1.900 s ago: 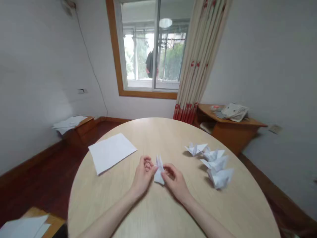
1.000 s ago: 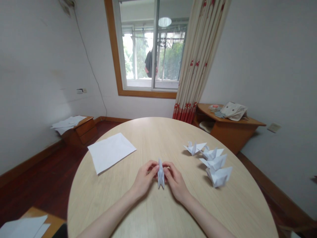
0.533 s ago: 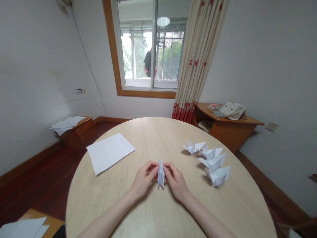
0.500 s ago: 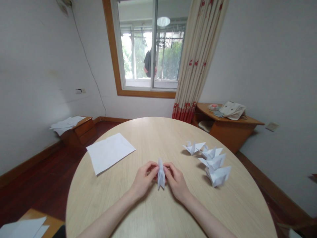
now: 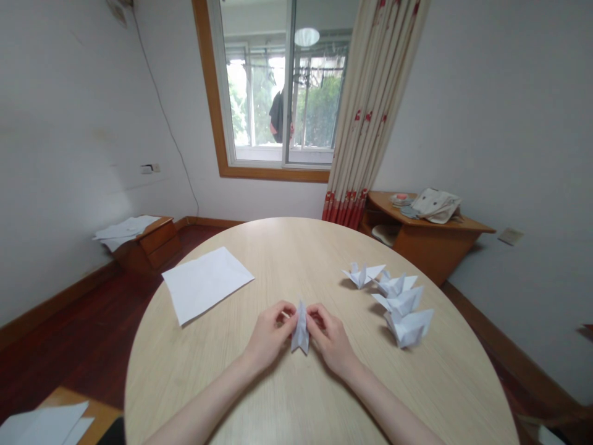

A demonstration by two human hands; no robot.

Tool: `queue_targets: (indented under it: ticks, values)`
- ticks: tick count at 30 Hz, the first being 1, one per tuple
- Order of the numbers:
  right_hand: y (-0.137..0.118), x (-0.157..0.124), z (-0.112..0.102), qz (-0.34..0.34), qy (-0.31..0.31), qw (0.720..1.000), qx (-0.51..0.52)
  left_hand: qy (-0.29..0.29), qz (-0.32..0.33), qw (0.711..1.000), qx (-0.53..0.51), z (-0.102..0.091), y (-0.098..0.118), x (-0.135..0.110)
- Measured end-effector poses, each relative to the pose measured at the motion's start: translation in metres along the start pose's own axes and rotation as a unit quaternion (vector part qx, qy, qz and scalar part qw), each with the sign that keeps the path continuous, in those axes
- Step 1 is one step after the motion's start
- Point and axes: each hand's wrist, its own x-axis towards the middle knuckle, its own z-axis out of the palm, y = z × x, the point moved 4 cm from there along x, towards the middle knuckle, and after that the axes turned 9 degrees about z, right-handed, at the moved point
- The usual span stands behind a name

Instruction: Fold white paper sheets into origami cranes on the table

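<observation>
A small folded white paper piece (image 5: 301,332) stands upright just above the round wooden table (image 5: 287,395), pinched from both sides. My left hand (image 5: 270,333) grips its left side with curled fingers. My right hand (image 5: 329,337) grips its right side the same way. To the right lie several finished folded paper figures (image 5: 396,298) in a loose row. A flat white sheet of paper (image 5: 206,282) rests on the table's left part.
A low wooden cabinet (image 5: 147,241) with papers stands by the left wall. A corner shelf (image 5: 425,238) with a cloth bag sits at the right, beside a curtain (image 5: 370,111) and window. More white sheets (image 5: 44,423) lie at the bottom left.
The folded piece has tilted a little to the left and sunk slightly between my fingers. Both hands stay in the same place, working the paper.
</observation>
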Motion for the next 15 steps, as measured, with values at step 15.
queue_targets:
  ticks: [15]
  values:
    - [0.012, 0.006, -0.004, 0.060, 0.042, 0.992, 0.105, 0.029, -0.034, 0.998, -0.043, -0.003, -0.011, 0.000]
